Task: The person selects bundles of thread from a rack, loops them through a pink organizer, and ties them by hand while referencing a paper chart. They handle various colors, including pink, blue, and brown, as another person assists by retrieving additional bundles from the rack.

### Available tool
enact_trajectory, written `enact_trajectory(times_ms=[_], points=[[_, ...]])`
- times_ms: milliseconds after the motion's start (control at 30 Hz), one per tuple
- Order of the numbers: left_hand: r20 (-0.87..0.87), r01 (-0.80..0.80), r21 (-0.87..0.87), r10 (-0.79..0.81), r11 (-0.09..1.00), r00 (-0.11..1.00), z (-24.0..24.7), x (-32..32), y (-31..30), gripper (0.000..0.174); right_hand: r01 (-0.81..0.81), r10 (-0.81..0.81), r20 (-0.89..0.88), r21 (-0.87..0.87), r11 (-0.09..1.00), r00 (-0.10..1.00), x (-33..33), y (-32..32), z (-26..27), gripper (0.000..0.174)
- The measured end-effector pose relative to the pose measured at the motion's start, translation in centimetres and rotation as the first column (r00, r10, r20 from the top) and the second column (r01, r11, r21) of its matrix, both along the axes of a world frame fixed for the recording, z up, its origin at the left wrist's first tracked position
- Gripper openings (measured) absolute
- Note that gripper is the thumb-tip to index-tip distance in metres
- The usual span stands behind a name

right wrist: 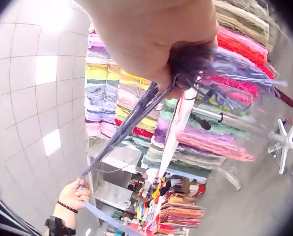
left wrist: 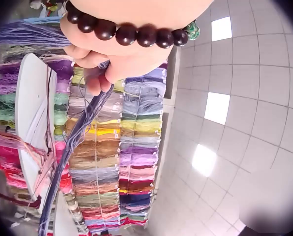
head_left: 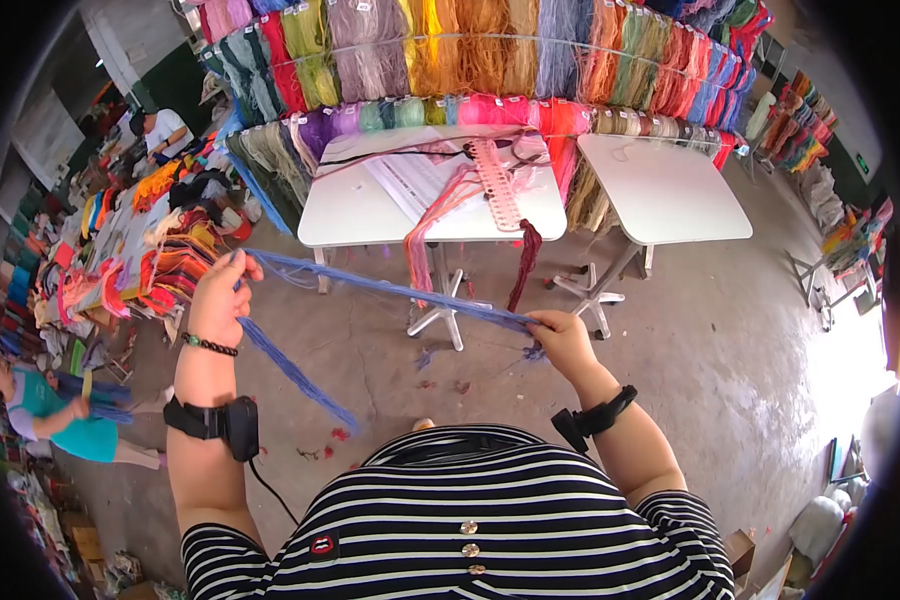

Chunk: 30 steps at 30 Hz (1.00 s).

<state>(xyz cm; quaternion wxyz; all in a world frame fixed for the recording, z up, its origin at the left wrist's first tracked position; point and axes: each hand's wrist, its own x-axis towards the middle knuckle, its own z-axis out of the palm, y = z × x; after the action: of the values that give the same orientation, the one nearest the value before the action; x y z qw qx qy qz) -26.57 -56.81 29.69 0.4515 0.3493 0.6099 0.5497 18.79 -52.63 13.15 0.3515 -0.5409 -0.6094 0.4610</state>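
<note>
A long hank of blue yarn (head_left: 400, 290) is stretched between both hands in the head view. The left hand (head_left: 225, 290) grips it at the upper left, and a loose tail hangs below that hand toward the floor. At the other end the right hand (head_left: 562, 340) pinches the strands, with a short frayed end drooping beneath. In the left wrist view the fingers of the left hand (left wrist: 99, 69) curl round the yarn (left wrist: 77, 132). The right wrist view has the right hand (right wrist: 156, 49) closed round a bunched, tangled end (right wrist: 200, 69).
Beyond the hands stands a white table (head_left: 370, 215) with a pink perforated strip (head_left: 495, 185), pink strands and a dark red hank (head_left: 526, 265). Another white table (head_left: 660, 190) is at its right. Racks of coloured yarn (head_left: 470, 50) rise behind. A person in teal (head_left: 75, 420) is at the left.
</note>
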Motion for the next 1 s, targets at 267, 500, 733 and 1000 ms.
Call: enact_trajectory(times_ms=[267, 500, 733, 1000], points=[[0.014, -0.093, 0.034, 0.092, 0.995, 0.996, -0.1, -0.3, 1.5, 0.020, 0.032, -0.181, 0.331, 0.410, 0.911, 0.926, 3.3, 0.2, -4.2, 0.011], [0.145, -0.210, 0.065, 0.199, 0.976, 0.969, -0.2, -1.7, 2.7, 0.018, 0.085, -0.287, 0.518, 0.378, 0.922, 0.806, 6.9, -0.8, -10.3, 0.012], [0.040, -0.180, 0.047, 0.178, 0.983, 0.983, 1.4, -3.1, 3.5, 0.016, 0.153, -0.315, 0.680, 0.288, 0.945, 0.662, 10.1, -1.1, -10.7, 0.014], [0.110, -0.194, 0.060, 0.187, 0.979, 0.976, 2.9, -2.5, 5.9, 0.017, 0.077, -0.154, 0.857, 0.133, 0.988, 0.491, 11.3, 0.0, -12.1, 0.013]])
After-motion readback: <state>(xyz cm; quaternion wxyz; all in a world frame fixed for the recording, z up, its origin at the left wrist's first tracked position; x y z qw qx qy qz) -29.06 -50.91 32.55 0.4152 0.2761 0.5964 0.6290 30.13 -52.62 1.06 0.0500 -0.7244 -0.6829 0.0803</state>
